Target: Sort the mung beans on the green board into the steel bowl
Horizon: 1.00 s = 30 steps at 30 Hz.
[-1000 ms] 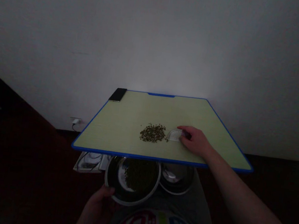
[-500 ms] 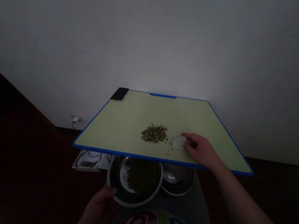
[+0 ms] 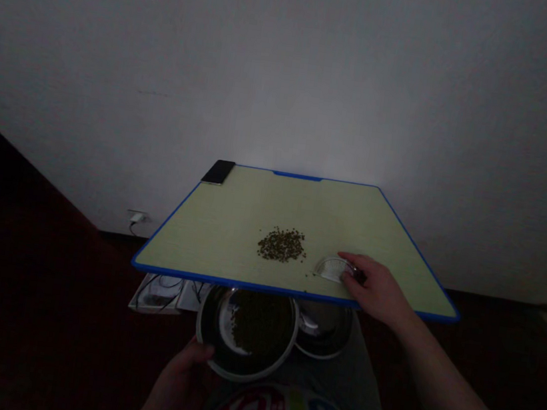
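My right hand has its fingers closed on a clear half-round protractor, which rests on the tabletop near the front edge. Left of it lies a loose pile of small brown and greenish grains, with a few stray ones between pile and edge. Below the table's front edge, my left hand grips the rim of a round metal bowl, thumb over the side. Many dark grains cover the bowl's right part. What kind of grains they are I cannot tell.
The pale table has a blue rim. A black phone lies at its far left corner. A second metal bowl sits on my lap, partly behind the first. At lower left stands a white box with cables; a wall socket is above.
My right hand has drawn the protractor right and toward the front edge, away from the pile. A few grains have moved toward the edge. My left hand still holds the bowl.
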{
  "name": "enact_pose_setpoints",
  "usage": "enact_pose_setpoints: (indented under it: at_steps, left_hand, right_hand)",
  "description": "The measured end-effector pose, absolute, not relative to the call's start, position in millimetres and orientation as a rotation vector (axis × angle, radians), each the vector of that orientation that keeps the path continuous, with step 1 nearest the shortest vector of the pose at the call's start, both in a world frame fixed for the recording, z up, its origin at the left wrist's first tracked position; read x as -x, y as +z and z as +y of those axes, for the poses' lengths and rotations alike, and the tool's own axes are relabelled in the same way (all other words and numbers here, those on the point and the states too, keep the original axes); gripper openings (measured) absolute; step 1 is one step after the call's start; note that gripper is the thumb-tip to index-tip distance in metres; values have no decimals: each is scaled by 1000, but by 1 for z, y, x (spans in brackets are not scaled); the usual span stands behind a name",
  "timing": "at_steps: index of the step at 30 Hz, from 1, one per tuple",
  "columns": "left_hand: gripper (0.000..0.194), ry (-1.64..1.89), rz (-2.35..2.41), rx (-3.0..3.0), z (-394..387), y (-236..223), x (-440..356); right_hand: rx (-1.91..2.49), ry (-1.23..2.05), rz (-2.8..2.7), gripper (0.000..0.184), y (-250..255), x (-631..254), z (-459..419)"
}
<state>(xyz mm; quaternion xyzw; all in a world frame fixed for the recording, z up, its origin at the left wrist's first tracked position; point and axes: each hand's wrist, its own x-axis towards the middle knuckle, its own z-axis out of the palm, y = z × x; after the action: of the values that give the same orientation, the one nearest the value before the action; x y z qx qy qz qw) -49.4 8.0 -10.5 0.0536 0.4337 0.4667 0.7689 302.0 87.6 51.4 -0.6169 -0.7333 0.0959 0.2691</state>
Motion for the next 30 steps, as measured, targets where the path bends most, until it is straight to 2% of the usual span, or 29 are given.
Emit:
enact_pose_setpoints:
  at_steps: [6, 18, 30]
  left_hand:
    - [40, 985, 919, -110, 10, -11, 50]
    - [32, 957, 870, -144, 8, -20, 54]
    - [57, 938, 750, -209, 10, -15, 46]
  right_hand:
    - [1652, 268, -2014, 42, 54, -297, 87]
    - [1725, 293, -1999, 44, 58, -268, 89]
    - [1923, 298, -1968, 44, 70, -244, 81]
